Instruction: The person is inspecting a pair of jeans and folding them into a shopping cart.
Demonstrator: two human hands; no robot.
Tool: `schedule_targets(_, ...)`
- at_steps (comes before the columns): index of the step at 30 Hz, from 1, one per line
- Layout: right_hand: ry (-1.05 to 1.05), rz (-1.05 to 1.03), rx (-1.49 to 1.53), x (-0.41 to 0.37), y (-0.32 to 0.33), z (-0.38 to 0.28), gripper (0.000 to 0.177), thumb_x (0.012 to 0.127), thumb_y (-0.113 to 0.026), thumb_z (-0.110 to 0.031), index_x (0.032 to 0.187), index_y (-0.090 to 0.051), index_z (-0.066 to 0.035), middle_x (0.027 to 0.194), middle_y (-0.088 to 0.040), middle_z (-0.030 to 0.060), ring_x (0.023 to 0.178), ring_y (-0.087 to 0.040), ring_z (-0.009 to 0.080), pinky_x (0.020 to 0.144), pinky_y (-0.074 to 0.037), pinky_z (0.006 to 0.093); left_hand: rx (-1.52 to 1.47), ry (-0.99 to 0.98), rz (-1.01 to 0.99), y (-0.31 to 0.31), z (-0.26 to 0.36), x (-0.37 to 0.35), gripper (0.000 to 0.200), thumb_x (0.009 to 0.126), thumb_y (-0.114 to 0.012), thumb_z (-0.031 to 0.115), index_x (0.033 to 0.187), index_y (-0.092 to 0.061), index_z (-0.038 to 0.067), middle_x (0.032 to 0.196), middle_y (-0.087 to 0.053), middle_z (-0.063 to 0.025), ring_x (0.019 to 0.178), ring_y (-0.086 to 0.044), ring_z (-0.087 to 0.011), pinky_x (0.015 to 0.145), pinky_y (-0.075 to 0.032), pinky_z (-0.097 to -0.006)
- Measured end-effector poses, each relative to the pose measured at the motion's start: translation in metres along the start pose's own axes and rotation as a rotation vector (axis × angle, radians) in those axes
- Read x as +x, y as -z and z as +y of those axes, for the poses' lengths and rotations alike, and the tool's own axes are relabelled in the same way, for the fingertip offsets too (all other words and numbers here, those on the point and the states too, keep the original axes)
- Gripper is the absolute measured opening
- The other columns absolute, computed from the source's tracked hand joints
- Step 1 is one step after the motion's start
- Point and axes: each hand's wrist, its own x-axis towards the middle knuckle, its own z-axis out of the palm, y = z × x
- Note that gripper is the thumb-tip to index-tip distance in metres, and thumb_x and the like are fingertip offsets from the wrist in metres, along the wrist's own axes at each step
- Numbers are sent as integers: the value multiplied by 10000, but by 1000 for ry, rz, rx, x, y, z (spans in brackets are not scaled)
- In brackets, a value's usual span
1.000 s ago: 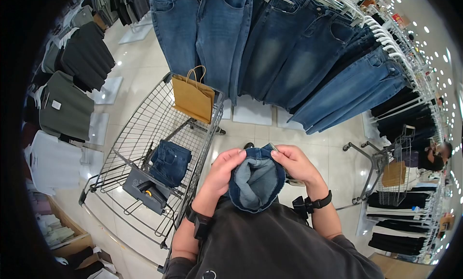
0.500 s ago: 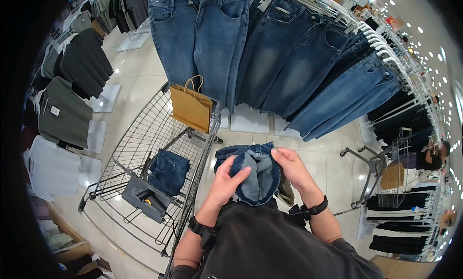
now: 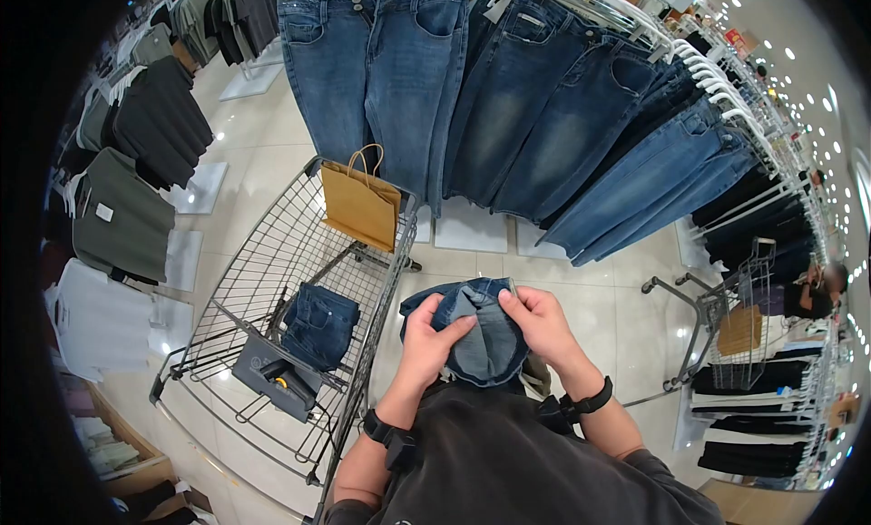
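Observation:
A pair of blue jeans [image 3: 490,343] hangs bunched in front of my body, its waistband opening turned up so the pale inner side shows. My left hand [image 3: 434,333] grips the waistband on the left, thumb over the rim. On the upper right, my right hand [image 3: 535,321] pinches the same waistband between thumb and fingers. The lower part of the jeans is hidden beneath the opening. To the left, folded dark jeans [image 3: 319,325] lie in a shopping cart [image 3: 263,244].
A brown paper bag [image 3: 361,207] is at the cart's far end, and a black-and-yellow handheld device [image 3: 283,380] rests near its handle. Hanging jeans [image 3: 381,80] line the rack ahead. Another cart [image 3: 726,316] stands right, near a person [image 3: 810,298]. Shirts [image 3: 118,216] hang at left.
My right hand has shifted slightly left and down along the waistband. The opening has narrowed and its top edge has sunk a little. My left hand stays nearly in place.

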Motion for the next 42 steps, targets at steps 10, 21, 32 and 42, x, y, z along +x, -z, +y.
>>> schedule_targets(10,-21,10,223,6,11,-14,311,972,-542,-276,880,-657,-2,807,-647,-9,697,-549,40,653,-448,213,156,-56,85,17,8,-5,155,818,-713,66,874,-573,32,801,-577,28,703,-509,-47,630,-421,-202)
schedule_targets(21,54,77,311,1,10,-18,294,957,-565,-270,916,-670,2,863,-674,7,765,-581,53,709,-445,210,117,277,-173,29,-18,-29,242,927,-604,192,1105,-610,29,972,-665,-31,828,-623,-92,676,-531,-264)
schedule_targets(32,146,153,365,-26,22,-33,280,948,-578,-250,948,-677,11,919,-684,31,800,-578,60,760,-431,216,294,317,-187,23,-8,-32,325,948,-577,297,1111,-592,16,974,-678,-79,846,-664,-154,657,-534,-251)
schedule_targets(42,184,219,397,-51,33,-35,274,953,-566,-251,974,-675,-1,930,-688,35,823,-594,66,769,-436,218,-386,148,-205,1,-8,-49,250,980,-466,117,1185,-538,-7,1135,-635,-137,1027,-645,-274,813,-561,-349)
